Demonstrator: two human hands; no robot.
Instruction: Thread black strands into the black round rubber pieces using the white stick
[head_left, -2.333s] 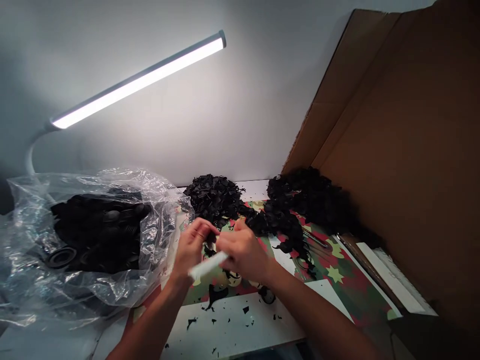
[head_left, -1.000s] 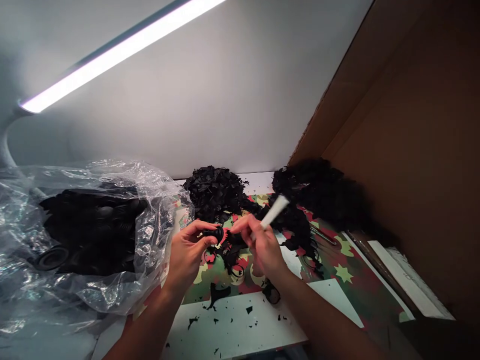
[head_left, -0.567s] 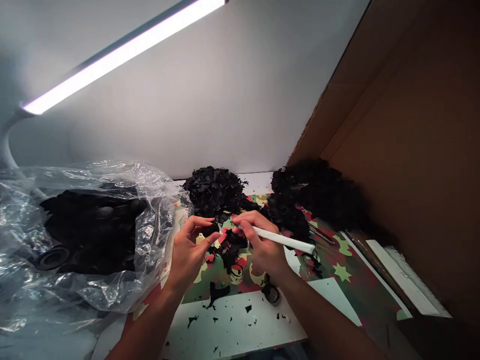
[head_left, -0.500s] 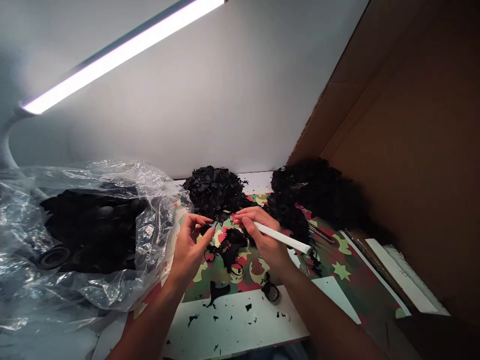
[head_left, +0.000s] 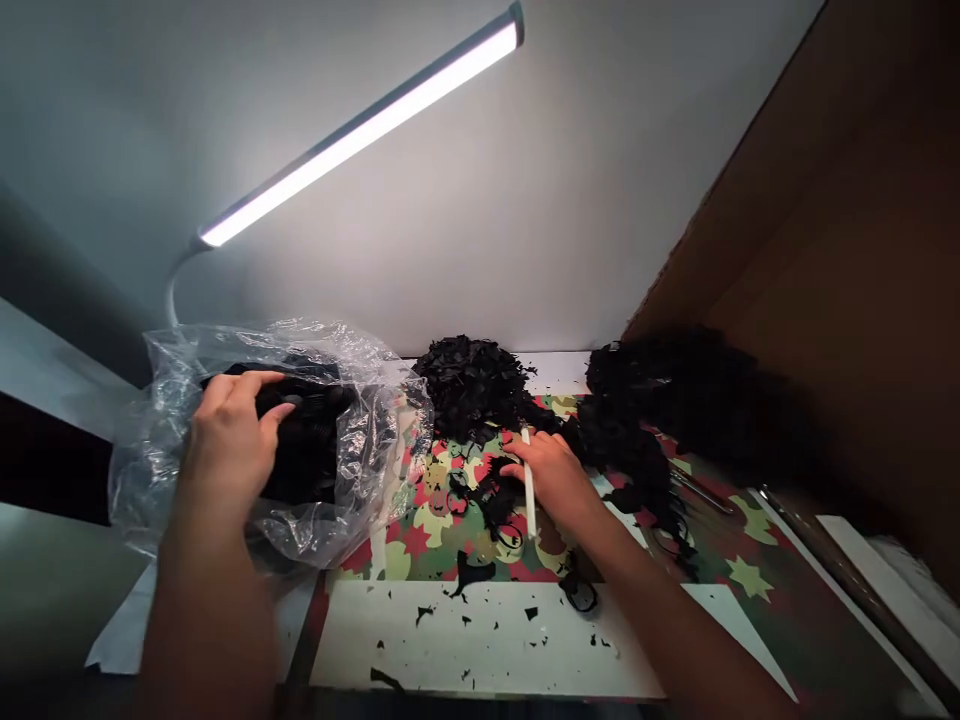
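Now reaching with the left hand point(head_left: 232, 430), thumb and fingers apart, over loose black pieces point(head_left: 306, 462) in a crumpled clear plastic bag point(head_left: 369, 440); cannot tell whether touching. Moved there from near the right hand point(head_left: 561, 482), so seemingly breaking off the two-handed work. Still clamping a slim white rod point(head_left: 530, 500) in that other hand, above a camouflage-patterned sheet point(head_left: 418, 545). Bounded behind by heaped black scraps point(head_left: 472, 385), rightward by tall brown cardboard point(head_left: 840, 280); left with free air between both hands.
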